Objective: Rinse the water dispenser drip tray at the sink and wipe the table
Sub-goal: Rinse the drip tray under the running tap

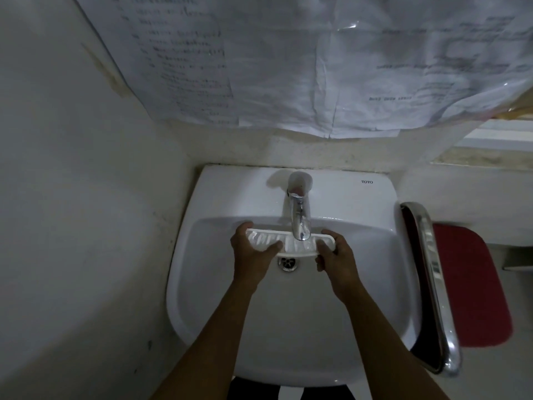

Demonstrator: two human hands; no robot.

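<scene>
Grip, left hand (pixel 253 255): we close it around the left end of the drip tray (pixel 291 244), thumb laid across the tray's ribbed top, fingers curled over its far edge.

Grip, right hand (pixel 336 255): we close it around the tray's right end, thumb on top, fingers wrapped beneath.

Drip tray: white, long and narrow, held level between both our hands over the bowl of the sink (pixel 288 336), directly under the spout of the tap (pixel 300 215) and above the drain (pixel 287 263). We cannot tell whether water is running.

Sink: white, fixed to the far wall, with the chrome tap at its far middle.

Right of the sink: a curved chrome rail (pixel 432 284), and beyond it a red seat (pixel 473 287).

Far wall: sheets of printed paper (pixel 288 62) under clear plastic, hanging above the sink; the text is too blurred to read.
</scene>
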